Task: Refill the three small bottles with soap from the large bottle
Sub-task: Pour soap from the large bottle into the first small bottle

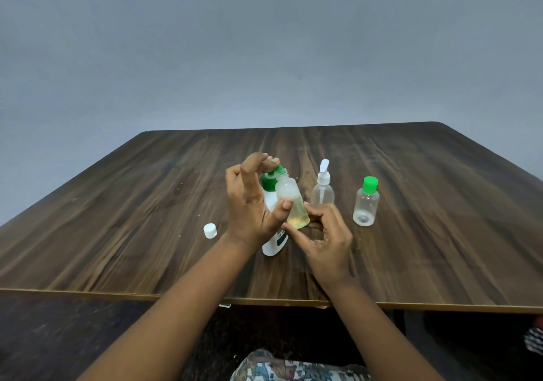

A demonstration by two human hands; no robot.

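A small clear bottle [294, 206] part-filled with yellow soap is tilted above the table centre. My right hand [326, 241] grips its base from the right. My left hand [249, 204] arches over it, fingertips pinching the green cap [279, 170] at its neck and thumb resting on its side. The large white bottle [272, 247] with a green top [268, 182] stands just behind and left, partly hidden by my left hand. An empty clear pump bottle [322, 194] with a white pump head and an empty small bottle [365, 205] with a green cap stand to the right.
A loose white cap [210, 230] lies on the dark wooden table [132, 204] left of my left wrist. The table's near edge [117, 292] runs across below my forearms. A plain grey wall rises behind the table.
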